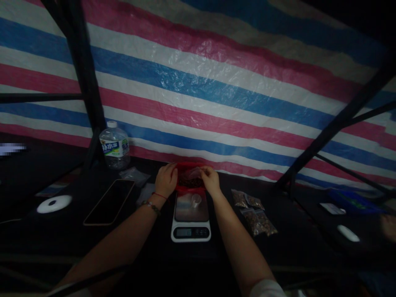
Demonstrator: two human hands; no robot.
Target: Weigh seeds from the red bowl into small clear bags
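A red plastic bag (191,165), its mouth wide, sits behind the scale and holds small dark brown pieces (188,182). My left hand (166,180) grips the bag's left edge, fingers curled over it. At the right side of the opening, my right hand (211,180) pinches a small clear plastic bag (194,172) above the brown pieces. Between my forearms stands a white digital scale (191,234). On its metal plate is a small round clear object (195,201), possibly a cup or lid. The scale's reading is too dim to make out.
Several filled zip bags (258,221) lie right of my right forearm. To the left are a phone (109,203), clear empty bags (135,176), a plastic bottle (114,146) and a white oval object (54,203). Dark metal posts (88,82) flank a striped sheet. Another person's hand (389,227) shows far right.
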